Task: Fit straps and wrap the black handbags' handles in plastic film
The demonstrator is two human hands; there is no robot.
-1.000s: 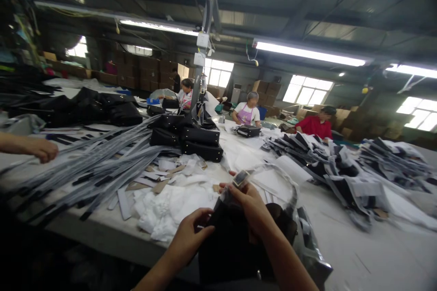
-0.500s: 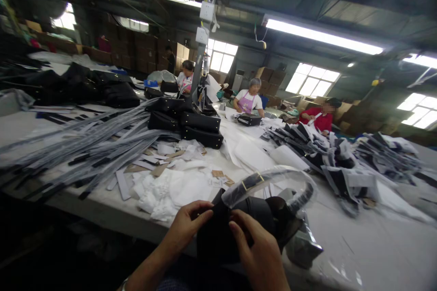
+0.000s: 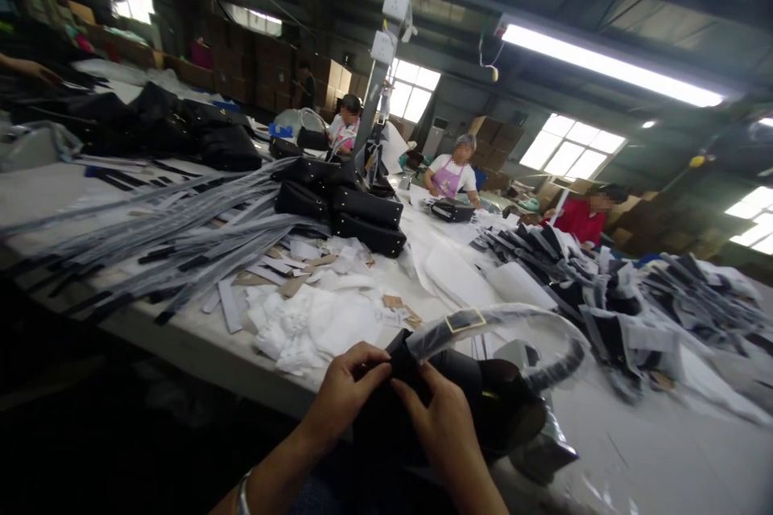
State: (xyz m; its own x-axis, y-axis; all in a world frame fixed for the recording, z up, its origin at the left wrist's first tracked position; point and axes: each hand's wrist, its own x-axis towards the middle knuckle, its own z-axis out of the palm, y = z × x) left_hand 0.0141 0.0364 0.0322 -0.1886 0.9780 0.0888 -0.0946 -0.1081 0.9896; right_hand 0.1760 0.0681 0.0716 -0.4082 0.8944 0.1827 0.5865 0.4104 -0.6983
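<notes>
A black handbag (image 3: 465,374) rests on its side at the table's front edge, close to me. Its handle (image 3: 507,318) arches up in clear plastic wrap and carries a gold-coloured rectangular buckle. My left hand (image 3: 350,386) pinches the bag's near upper edge between thumb and fingers. Just to its right, my right hand (image 3: 438,406) grips the same end of the bag, below where the handle joins. Both hands partly cover the spot where they meet, so small details there are hidden. The bag's lower part is dark and hard to make out.
Plastic-wrapped black straps (image 3: 181,233) lie across the left of the table (image 3: 682,459). Black bags (image 3: 368,217) are stacked mid-table, with white tissue scraps (image 3: 314,322) in front. Wrapped pieces (image 3: 609,298) are heaped at right. Several co-workers work beyond, one in a purple apron (image 3: 448,177).
My right hand has shifted left, closer to my left hand at the bag's edge. The view has turned slightly left. A co-worker's hand now shows at the far left.
</notes>
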